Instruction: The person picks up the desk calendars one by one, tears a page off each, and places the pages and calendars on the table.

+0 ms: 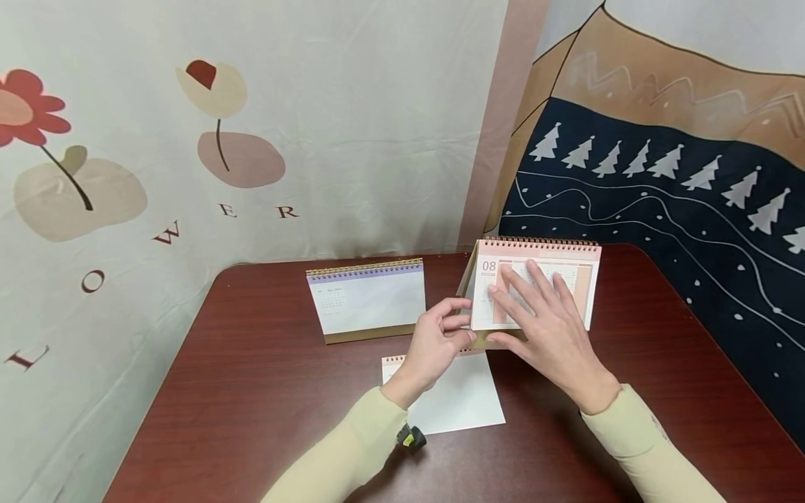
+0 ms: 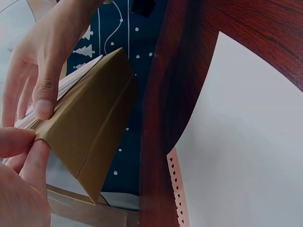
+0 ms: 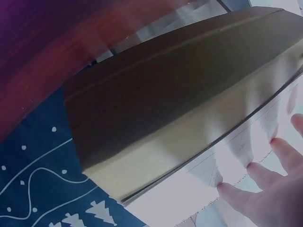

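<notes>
A pink desk calendar (image 1: 534,252) showing "08", with a spiral binding on top and a brown cardboard stand (image 2: 90,113), is between both hands. My left hand (image 1: 436,342) pinches the stand's lower left corner between thumb and fingers. Spread out over the front page, the fingers of my right hand (image 1: 553,332) lie nearly straight, with the thumb at the lower edge. The stand's underside shows in both wrist views, so the calendar looks tilted or lifted. Below it a loose white sheet (image 1: 462,398) with a pink perforated edge lies on the table, partly hidden by my left hand.
A second desk calendar (image 1: 377,304), with a purple band and gold spiral, stands to the left on the dark red wooden table (image 1: 251,391). Printed cloths hang behind the table: a pale flower one (image 1: 377,140) and a navy one with trees (image 1: 629,202) at right.
</notes>
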`<state>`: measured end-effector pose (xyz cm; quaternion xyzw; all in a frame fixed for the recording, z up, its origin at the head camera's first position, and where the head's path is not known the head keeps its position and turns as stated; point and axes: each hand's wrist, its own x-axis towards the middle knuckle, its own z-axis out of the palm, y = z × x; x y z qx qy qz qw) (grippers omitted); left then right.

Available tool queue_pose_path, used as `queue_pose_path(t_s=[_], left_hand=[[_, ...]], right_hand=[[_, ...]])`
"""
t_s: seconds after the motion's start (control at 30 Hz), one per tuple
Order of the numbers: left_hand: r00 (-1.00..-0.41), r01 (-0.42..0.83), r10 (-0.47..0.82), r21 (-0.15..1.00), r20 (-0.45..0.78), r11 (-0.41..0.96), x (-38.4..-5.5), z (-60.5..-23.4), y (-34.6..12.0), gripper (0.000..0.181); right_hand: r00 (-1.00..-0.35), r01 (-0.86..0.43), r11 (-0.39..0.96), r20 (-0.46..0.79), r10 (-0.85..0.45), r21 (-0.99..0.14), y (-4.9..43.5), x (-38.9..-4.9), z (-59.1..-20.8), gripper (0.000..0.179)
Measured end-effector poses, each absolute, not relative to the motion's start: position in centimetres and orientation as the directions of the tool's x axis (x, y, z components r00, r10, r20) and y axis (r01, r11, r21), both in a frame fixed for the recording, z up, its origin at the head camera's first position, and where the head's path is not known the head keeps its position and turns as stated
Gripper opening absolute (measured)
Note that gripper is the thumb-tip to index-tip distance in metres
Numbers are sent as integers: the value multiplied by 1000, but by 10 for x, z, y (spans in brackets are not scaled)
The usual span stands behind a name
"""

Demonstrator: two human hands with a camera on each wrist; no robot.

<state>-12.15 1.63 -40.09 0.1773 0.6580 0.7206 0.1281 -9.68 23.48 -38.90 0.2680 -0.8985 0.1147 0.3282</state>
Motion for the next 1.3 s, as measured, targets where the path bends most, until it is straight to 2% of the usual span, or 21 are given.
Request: queue_pose_path(t_s=[0.43, 0.63, 1.03, 1.3], left_hand=[[-906, 51, 414, 994, 88, -98, -122, -401, 17, 45], [-905, 51, 417, 994, 88, -100, -122, -401, 17, 45], [-899, 39, 430, 993, 85, -116, -122, -401, 16, 46], [-896, 28, 436, 992, 81, -127, -121, -401, 15, 46]], right_hand=[[-597, -573, 820, 688, -413, -5, 236, -96, -387, 60], [-582, -583, 812, 696, -421, 4, 238, -96, -387, 59], [-595, -587, 809, 669, -446, 17, 242, -93, -384, 56], [-556, -605, 795, 697, -453, 34, 243, -93, -385, 54]])
